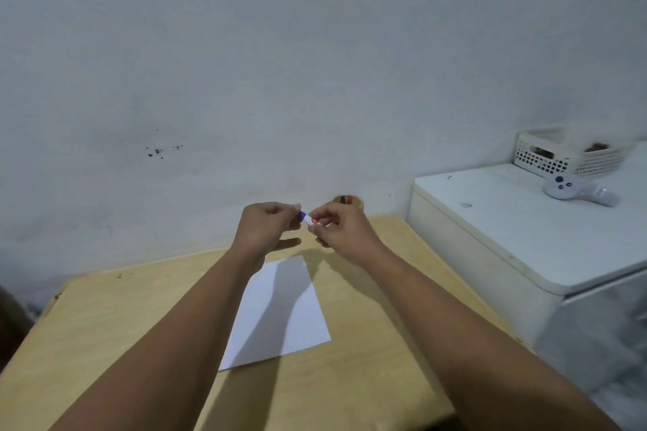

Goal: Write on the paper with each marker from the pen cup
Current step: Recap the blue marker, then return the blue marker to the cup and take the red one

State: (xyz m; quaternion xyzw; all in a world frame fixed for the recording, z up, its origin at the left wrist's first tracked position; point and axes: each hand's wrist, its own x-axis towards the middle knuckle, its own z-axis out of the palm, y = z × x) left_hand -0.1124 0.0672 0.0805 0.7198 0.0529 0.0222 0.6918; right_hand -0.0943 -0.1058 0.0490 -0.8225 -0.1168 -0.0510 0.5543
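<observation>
Holding a marker (306, 218) at frame centre, my left hand (268, 226) has its fingers clamped on the blue end while my right hand (338, 229) pinches the white barrel. Below them the paper (280, 311) lies on the worktop (105, 325); the pen cup (347, 200) peeks out behind my right hand.

A white perforated basket (567, 154) stood at the back of a white cabinet (525, 238), against the wall (315, 63). A white handheld controller (577, 191) lay just before it.
</observation>
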